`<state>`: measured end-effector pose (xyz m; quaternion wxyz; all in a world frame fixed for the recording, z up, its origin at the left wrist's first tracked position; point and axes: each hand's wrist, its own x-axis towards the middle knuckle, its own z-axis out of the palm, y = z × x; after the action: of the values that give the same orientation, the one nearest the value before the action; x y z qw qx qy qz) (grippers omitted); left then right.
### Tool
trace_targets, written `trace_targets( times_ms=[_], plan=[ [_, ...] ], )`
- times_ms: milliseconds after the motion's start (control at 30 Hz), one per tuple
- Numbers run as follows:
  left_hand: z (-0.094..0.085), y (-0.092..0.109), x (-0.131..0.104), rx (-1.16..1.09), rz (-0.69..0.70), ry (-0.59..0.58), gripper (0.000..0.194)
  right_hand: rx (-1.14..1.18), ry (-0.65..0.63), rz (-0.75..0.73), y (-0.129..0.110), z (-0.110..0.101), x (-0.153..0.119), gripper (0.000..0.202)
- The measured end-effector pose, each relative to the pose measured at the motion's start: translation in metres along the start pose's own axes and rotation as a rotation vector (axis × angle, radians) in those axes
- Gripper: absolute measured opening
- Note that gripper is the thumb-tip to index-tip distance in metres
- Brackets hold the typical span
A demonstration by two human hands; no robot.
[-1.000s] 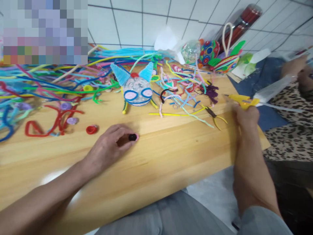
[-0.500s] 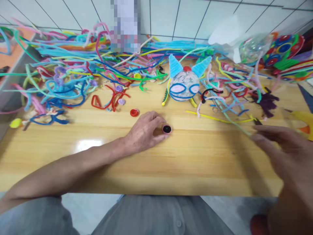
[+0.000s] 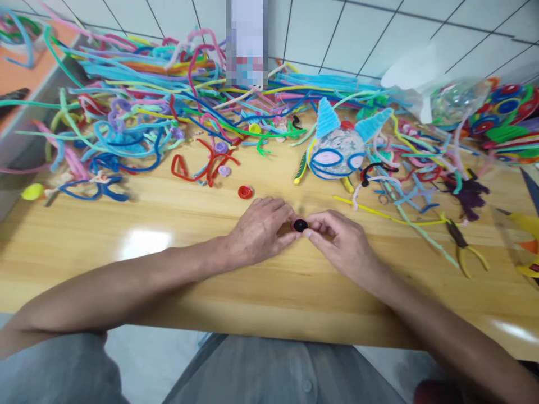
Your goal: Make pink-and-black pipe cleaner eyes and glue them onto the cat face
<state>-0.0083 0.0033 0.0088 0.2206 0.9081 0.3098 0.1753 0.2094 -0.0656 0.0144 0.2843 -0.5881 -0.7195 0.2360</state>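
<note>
A small round disc [image 3: 300, 225], black with a thin pink rim, is pinched between both hands just above or on the table. My left hand [image 3: 263, 231] grips its left side with thumb and fingers. From the right, the thumb and fingertips of my right hand [image 3: 343, 238] close on its edge. A small red coil [image 3: 245, 192] lies beyond my left hand. Past my right hand stands a ball-shaped figure [image 3: 337, 148] with blue pointed ears and blue-ringed eyes. Pliers [image 3: 461, 241] with yellow handles rest on the right.
Loose pipe cleaners [image 3: 130, 123] are heaped along the back of the wooden table [image 3: 236, 300]. A yellow pipe cleaner [image 3: 379, 216] and a pale green one [image 3: 429, 235] reach toward the pliers. A dark purple tuft [image 3: 469, 193] and a plastic bag [image 3: 455, 104] are at the right.
My right hand has come from the far right, by the pliers, to the disc and now holds its right edge. My left hand stays on the disc. The camera view has shifted.
</note>
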Motion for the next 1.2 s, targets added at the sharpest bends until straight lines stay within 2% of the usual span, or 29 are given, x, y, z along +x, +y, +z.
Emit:
trace_targets(
  times_ms=[267,533,833,1200],
  plan=[
    [0.002,0.0,0.001,0.001,-0.026,-0.024,0.014,-0.022,0.037,-0.021,0.001,0.006,-0.001,0.007],
    [0.0,0.001,0.001,0.011,-0.031,-0.033,0.017,-0.034,0.06,-0.039,0.002,0.01,-0.002,0.009],
    [0.001,0.0,-0.001,-0.001,0.005,-0.012,0.014,-0.075,0.047,-0.102,0.001,0.009,-0.001,0.012],
    [0.001,-0.001,-0.001,0.03,0.011,-0.04,0.014,-0.11,0.045,-0.133,0.003,0.012,-0.003,0.014]
  ],
)
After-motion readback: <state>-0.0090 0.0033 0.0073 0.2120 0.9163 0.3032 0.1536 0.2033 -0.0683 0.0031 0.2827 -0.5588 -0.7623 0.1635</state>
